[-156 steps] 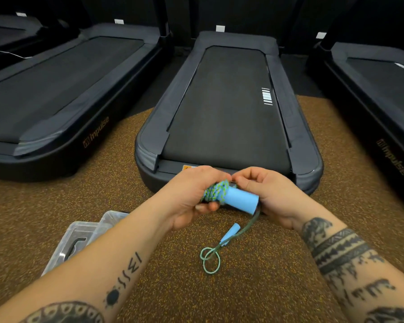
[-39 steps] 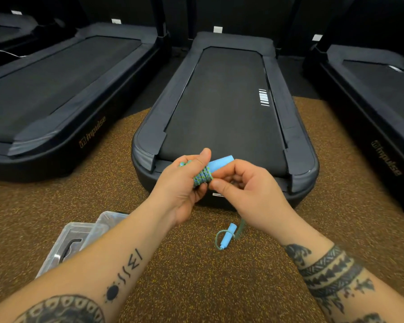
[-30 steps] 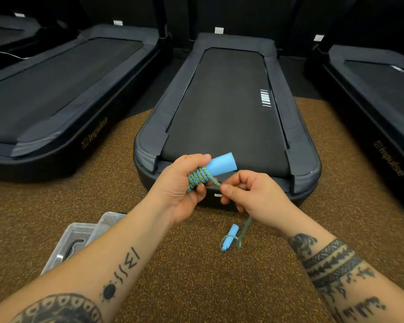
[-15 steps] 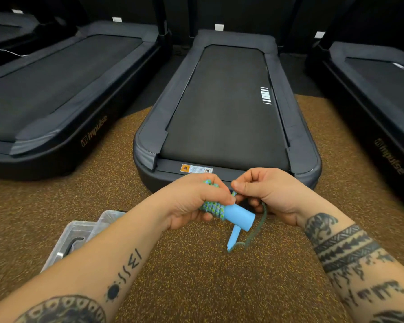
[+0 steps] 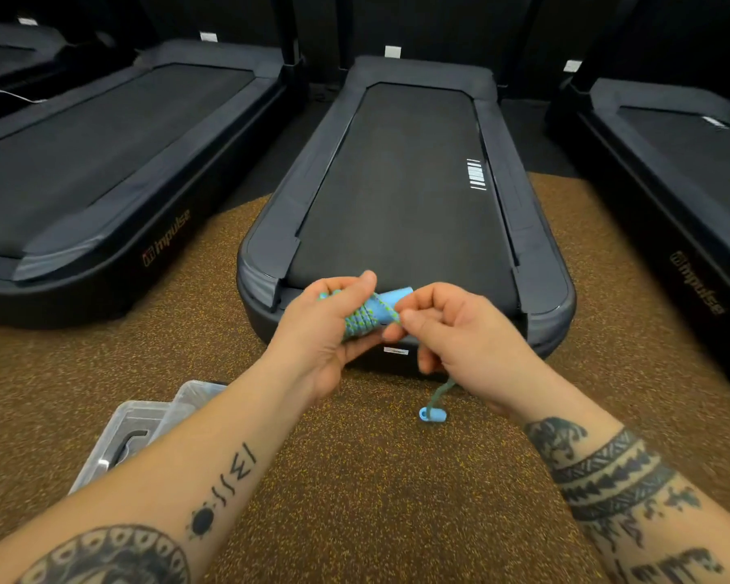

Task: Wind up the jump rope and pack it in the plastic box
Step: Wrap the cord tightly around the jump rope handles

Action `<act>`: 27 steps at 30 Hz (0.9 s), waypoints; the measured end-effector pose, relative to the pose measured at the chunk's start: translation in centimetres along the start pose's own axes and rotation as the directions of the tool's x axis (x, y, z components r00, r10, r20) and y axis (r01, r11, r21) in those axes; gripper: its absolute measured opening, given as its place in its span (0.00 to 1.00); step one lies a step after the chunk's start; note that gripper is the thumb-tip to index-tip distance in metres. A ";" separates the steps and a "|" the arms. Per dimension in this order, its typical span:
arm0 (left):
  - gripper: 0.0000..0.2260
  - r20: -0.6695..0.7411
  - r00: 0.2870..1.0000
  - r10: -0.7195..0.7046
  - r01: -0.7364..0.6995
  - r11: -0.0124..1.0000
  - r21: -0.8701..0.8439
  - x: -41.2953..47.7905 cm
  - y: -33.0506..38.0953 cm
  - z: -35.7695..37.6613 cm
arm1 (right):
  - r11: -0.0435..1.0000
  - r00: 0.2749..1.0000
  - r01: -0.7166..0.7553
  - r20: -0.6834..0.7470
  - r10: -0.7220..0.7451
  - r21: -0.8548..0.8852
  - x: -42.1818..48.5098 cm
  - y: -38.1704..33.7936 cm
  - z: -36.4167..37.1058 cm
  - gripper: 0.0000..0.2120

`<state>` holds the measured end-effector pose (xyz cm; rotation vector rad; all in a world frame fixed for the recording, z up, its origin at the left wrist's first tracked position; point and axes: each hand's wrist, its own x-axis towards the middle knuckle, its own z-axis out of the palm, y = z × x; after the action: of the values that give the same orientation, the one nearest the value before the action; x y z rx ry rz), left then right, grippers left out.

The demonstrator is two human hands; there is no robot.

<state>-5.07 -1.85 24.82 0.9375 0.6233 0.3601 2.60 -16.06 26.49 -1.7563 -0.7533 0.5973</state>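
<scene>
Blue handle (image 5: 390,303) with rope coils (image 5: 361,320) gripped in left hand (image 5: 325,326), fingers curled shut around coils. Rope strand pinched by right hand (image 5: 452,330) thumb and forefinger. Second handle (image 5: 433,414) dangled near floor. Plastic box (image 5: 144,427) lower left, apart. Tension best kept steady, turns laid side by side.

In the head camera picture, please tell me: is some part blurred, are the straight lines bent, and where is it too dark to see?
Head view: the hanging rope and small blue handle below the right hand look smeared; the wide lens makes the treadmill edges splay and curve toward the frame borders; the top background is almost black; a soft highlight sits on the treadmill's rear corner; the plastic box is partly hidden by the left forearm.
</scene>
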 end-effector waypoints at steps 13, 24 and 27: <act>0.10 0.190 0.981 -0.038 0.013 0.992 0.128 0.0 0.5 -0.6 | 0.960 0.966 -0.256 0.068 0.249 0.116 1.2 3.2 -1.2 0.04; 0.13 0.249 0.966 0.066 -0.196 0.815 0.546 -0.1 -0.7 -0.5 | 0.999 0.997 -0.047 -0.064 0.048 0.014 1.0 0.5 -1.7 0.04; 0.15 0.202 0.979 0.016 -0.099 0.907 0.409 -0.1 -0.7 -0.4 | 0.996 0.995 0.059 -0.070 -0.064 -0.065 0.6 -0.2 -1.3 0.08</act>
<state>-5.40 -1.99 24.11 1.3878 0.5000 0.1839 3.91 -16.37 27.02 -1.7960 -0.7801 0.4705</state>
